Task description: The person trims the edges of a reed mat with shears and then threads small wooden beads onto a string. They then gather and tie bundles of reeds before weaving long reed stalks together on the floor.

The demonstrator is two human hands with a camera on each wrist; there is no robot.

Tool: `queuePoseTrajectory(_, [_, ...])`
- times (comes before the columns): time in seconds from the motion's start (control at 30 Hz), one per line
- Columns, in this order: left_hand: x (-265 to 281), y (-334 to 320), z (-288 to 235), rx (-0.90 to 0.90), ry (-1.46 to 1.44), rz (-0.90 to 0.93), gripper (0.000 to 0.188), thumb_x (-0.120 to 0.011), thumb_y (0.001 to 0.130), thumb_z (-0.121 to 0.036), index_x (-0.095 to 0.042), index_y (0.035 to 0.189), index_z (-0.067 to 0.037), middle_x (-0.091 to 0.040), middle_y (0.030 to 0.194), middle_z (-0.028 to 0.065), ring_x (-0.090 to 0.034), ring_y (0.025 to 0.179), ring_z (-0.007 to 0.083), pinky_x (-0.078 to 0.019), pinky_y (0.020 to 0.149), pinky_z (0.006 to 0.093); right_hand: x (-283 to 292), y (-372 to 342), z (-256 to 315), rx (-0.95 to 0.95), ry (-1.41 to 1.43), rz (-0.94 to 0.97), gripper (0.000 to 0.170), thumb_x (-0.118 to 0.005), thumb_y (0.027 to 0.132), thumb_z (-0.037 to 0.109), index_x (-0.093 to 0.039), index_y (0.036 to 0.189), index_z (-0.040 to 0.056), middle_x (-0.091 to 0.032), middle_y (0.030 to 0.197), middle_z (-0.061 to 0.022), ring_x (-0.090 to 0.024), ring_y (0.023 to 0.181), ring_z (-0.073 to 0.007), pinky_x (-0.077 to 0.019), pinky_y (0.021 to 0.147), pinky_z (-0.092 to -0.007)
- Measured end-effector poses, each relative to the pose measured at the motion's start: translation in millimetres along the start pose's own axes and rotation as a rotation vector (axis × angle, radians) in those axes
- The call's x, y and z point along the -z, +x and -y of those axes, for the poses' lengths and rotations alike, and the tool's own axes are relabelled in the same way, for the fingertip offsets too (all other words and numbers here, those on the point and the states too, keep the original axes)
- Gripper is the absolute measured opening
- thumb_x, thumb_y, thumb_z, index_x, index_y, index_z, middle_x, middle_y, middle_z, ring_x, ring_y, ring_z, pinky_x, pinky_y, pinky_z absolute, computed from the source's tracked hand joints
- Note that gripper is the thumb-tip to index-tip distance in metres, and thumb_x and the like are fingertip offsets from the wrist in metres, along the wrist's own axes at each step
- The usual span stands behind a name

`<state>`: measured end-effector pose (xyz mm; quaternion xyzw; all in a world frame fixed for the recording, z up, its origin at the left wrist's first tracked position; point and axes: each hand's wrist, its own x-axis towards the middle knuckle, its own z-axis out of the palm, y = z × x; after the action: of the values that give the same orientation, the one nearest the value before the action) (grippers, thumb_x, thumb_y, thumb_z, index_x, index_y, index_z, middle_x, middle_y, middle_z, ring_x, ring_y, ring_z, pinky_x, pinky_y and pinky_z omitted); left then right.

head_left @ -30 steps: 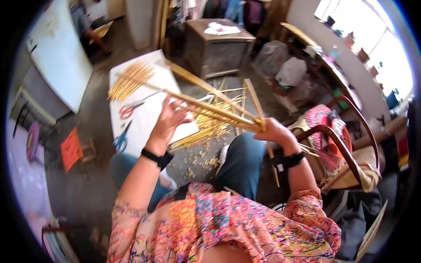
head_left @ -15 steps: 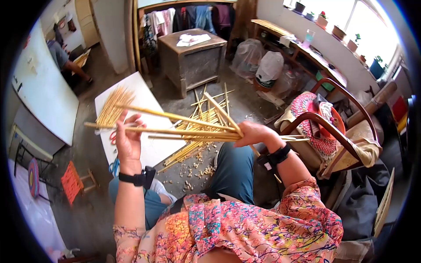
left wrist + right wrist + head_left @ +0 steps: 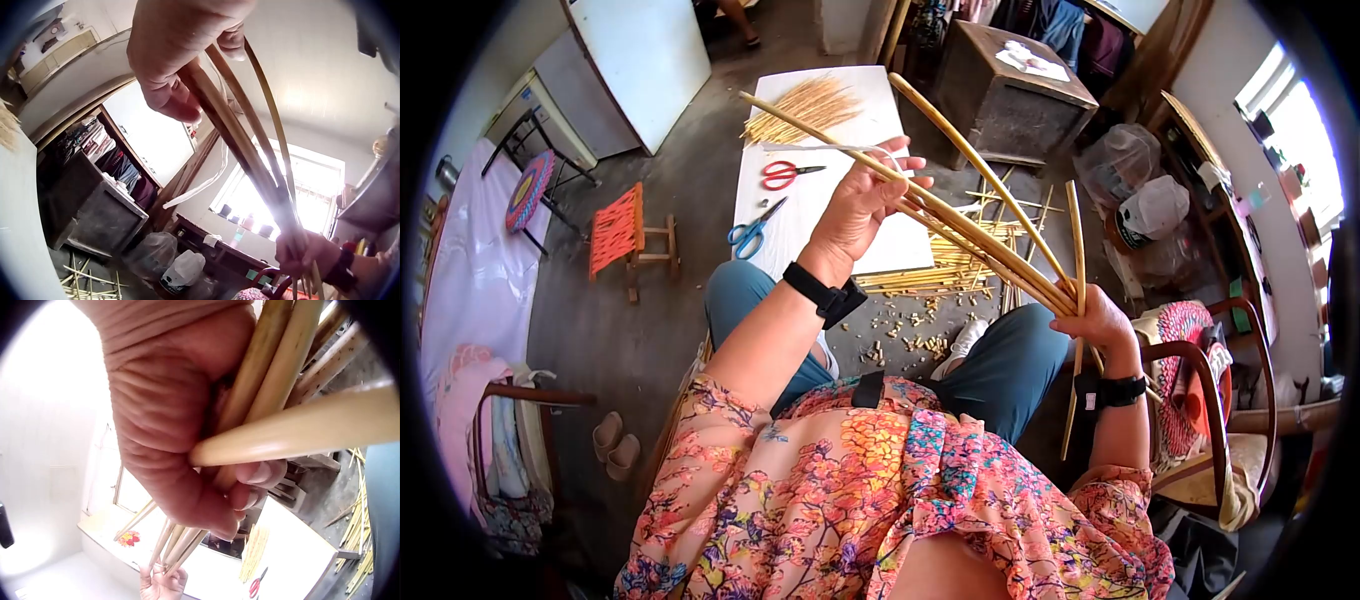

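Daylight enters through the window (image 3: 1308,135), blown out to white. All 3 views bend and darken towards their corners. In the left wrist view, glare washes over the sticks (image 3: 234,135); the right wrist view is overexposed at left.

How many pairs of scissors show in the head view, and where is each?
2. The red-handled scissors lie on the white board; the blue-handled scissors lie on it too, nearer the person. Any beneath other things would be hidden.
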<state>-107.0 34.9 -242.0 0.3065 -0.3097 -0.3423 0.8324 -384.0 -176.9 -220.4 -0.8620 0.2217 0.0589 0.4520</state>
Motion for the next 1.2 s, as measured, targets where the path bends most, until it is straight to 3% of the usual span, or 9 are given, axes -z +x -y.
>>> queuePoseTrajectory(0.13, [19.3, 1.7, 1.9, 0.183, 0.226, 0.051, 0.009, -0.067, 0.074, -0.003, -0.063, 0.082, -0.004, -0.061, 0.092, 0.0119, -0.06, 0.088, 0.0188, -0.0514, 0.076, 0.0289, -3.6, -0.5, 1.4, -0.028, 0.01, 0.024, 0.043, -0.072, 0.065, 0.008, -0.053, 0.102, -0.0014, -0.054, 0.069, -0.0006, -0.05, 0.055, -0.0076, -0.0415, 0.048, -0.0224])
queuePoseTrajectory(0.3, [37.4, -2.3, 10.5, 0.068, 0.471, 0.075, 0.008, -0.067, 0.075, -0.005, -0.063, 0.082, -0.005, -0.062, 0.089, 0.0066, -0.059, 0.081, 0.0147, -0.0497, 0.072, 0.0258, -3.4, -2.1, -13.0, -0.072, 0.038, 0.054, 0.042, -0.071, 0.065, 0.007, -0.055, 0.103, -0.0014, -0.054, 0.069, -0.0008, -0.05, 0.056, -0.0082, -0.0421, 0.05, -0.0227])
queuePoseTrajectory(0.43, [60.6, -5.6, 1.6, 0.031, 0.316, -0.533, 0.007, -0.062, 0.081, -0.013, -0.058, 0.083, -0.007, -0.062, 0.083, 0.0048, -0.06, 0.079, 0.0147, -0.0484, 0.068, 0.0287, 7.5, -3.5, -40.7, -0.076, 0.149, -0.294, 0.045, -0.071, 0.065, 0.004, -0.054, 0.106, -0.0003, -0.054, 0.071, 0.0003, -0.051, 0.06, -0.0084, -0.0423, 0.05, -0.0238])
queuePoseTrajectory(0.57, [126.9, -24.2, 19.2, 0.108, 0.303, -0.659, 0.009, -0.059, 0.082, -0.014, -0.056, 0.086, -0.006, -0.061, 0.078, 0.0061, -0.06, 0.073, 0.0149, -0.0488, 0.064, 0.0278, 48.5, 6.6, -96.4, 0.006, -0.049, -0.814, 0.032, -0.068, 0.07, 0.007, -0.054, 0.098, 0.0021, -0.052, 0.069, 0.0012, -0.048, 0.058, -0.0071, -0.0403, 0.048, -0.0232])
queuePoseTrajectory(0.77, [178.1, -46.0, 75.4, 0.61, 0.301, -0.581, 0.013, -0.058, 0.079, -0.008, -0.054, 0.087, 0.0, -0.061, 0.066, 0.0112, -0.058, 0.052, 0.0179, -0.0489, 0.046, 0.0278, 85.4, -8.2, -26.8, 0.27, -0.03, -1.138, 0.033, -0.066, 0.078, 0.009, -0.052, 0.107, 0.0029, -0.05, 0.074, 0.0021, -0.045, 0.058, -0.0041, -0.0363, 0.049, -0.0177])
queuePoseTrajectory(0.93, [158.8, -55.2, 104.9, 1.223, 0.801, -0.064, 0.039, -0.067, 0.075, -0.013, -0.05, 0.103, 0.007, -0.06, 0.069, 0.0179, -0.063, 0.058, 0.0243, -0.0527, 0.048, 0.0348, 111.4, -16.3, 58.2, 0.581, 0.094, -1.084, 0.036, -0.062, 0.081, 0.007, -0.049, 0.114, 0.0007, -0.052, 0.082, -0.0002, -0.046, 0.063, -0.0042, -0.0373, 0.054, -0.0171])
queuePoseTrajectory(1.0, [128.3, -49.4, 94.4, 0.959, 1.096, 0.046, 0.077, -0.077, 0.067, -0.027, -0.036, 0.123, 0.004, -0.06, 0.077, 0.0158, -0.062, 0.066, 0.0212, -0.0513, 0.053, 0.0335, 108.2, -16.5, 106.9, 0.65, 0.095, -1.087, 0.038, -0.061, 0.082, 0.007, -0.047, 0.116, -0.0001, -0.053, 0.083, -0.0011, -0.046, 0.063, -0.0045, -0.0372, 0.055, -0.0169])
queuePoseTrajectory(1.03, [141.1, -44.4, 108.8, 0.428, 1.237, 0.282, 0.081, -0.077, 0.067, -0.031, -0.035, 0.127, 0.002, -0.06, 0.088, 0.0184, -0.061, 0.077, 0.0243, -0.0504, 0.067, 0.0332, 106.7, -13.7, 123.1, 0.71, 0.169, -1.014, 0.039, -0.059, 0.082, 0.006, -0.046, 0.117, -0.0011, -0.052, 0.082, -0.0015, -0.047, 0.064, -0.0052, -0.0374, 0.055, -0.0172])
queuePoseTrajectory(1.2, [5.3, -16.0, 7.9, 0.224, 0.565, 0.266, 0.096, -0.072, 0.07, -0.045, -0.019, 0.137, -0.001, -0.036, 0.131, 0.0218, -0.033, 0.125, 0.0271, -0.033, 0.099, 0.0359, 31.6, 29.5, 180.6, 0.844, 0.585, -0.643, 0.043, -0.059, 0.076, 0.007, -0.046, 0.115, -0.0039, -0.051, 0.077, -0.0029, -0.049, 0.062, -0.0085, -0.0374, 0.053, -0.0189])
